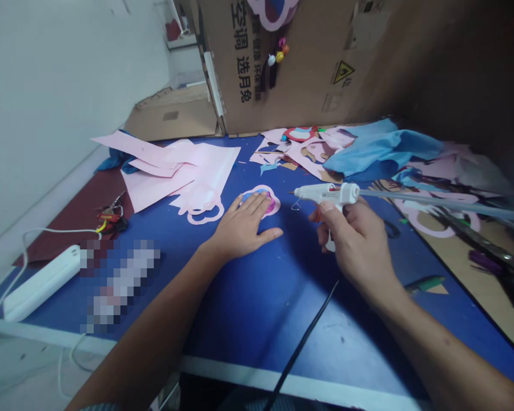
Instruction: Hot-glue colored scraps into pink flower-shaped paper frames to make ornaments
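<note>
My left hand (248, 224) lies flat with fingers stretched over a cloud-shaped piece (273, 201) with a pale pink rim and a blue and purple middle, hiding part of it. A white hot glue gun (325, 194) is in my right hand (362, 237), fingers wrapped round its handle. Its nozzle points left, a short way from the cloud-shaped piece, and a thin glue thread hangs below the tip. From the gun's back a long clear glue stick (432, 201) runs to the right. Just left of my left hand is a pink cutout ring (206, 214).
Pink sheets (167, 165) lie at the back left of the blue table (257, 319). Blue fabric (385, 148) and pink scraps pile up back right, before a cardboard box (308, 85). Keys (111, 217), a white power strip (43, 285) and scissors (492, 251) lie at the sides.
</note>
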Action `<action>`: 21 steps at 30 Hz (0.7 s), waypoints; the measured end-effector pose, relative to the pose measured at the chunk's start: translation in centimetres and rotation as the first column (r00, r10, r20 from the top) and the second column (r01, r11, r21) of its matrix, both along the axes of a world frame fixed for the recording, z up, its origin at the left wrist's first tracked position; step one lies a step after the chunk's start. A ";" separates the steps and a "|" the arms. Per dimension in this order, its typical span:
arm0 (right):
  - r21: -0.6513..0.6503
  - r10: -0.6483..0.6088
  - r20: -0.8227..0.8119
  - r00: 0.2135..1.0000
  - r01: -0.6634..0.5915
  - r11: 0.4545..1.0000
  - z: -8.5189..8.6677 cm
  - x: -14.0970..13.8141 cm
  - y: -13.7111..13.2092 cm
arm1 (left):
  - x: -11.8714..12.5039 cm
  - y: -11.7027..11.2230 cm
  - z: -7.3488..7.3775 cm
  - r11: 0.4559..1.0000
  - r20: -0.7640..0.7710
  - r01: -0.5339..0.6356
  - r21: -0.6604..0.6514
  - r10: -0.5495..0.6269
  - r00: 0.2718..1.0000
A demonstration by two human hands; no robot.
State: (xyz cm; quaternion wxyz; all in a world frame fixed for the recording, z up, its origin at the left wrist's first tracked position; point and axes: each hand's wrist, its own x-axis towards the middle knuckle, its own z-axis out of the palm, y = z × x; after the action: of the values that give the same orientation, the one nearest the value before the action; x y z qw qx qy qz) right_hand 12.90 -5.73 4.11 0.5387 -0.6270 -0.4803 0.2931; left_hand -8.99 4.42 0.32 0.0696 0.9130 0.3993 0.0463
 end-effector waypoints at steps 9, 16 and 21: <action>0.013 0.002 -0.011 1.000 -0.002 1.000 -0.1 0.1 0.0 | -0.6 0.4 0.2 0.996 0.099 0.027 -0.082 -0.019 0.995; 0.023 0.007 -0.022 1.000 -0.006 1.000 0.0 0.1 0.0 | 0.2 0.0 -1.2 1.000 0.030 0.010 -0.008 -0.010 0.999; 0.018 -0.002 -0.022 1.000 0.002 1.000 0.1 0.1 0.0 | 0.1 0.0 -1.3 0.999 0.002 0.033 0.023 -0.033 0.999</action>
State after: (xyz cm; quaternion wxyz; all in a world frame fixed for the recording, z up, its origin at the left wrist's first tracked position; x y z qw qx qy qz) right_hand 12.95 -5.75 4.26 0.5501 -0.6193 -0.4762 0.2950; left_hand -8.92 4.38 -0.94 0.0604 0.9202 0.3834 0.0510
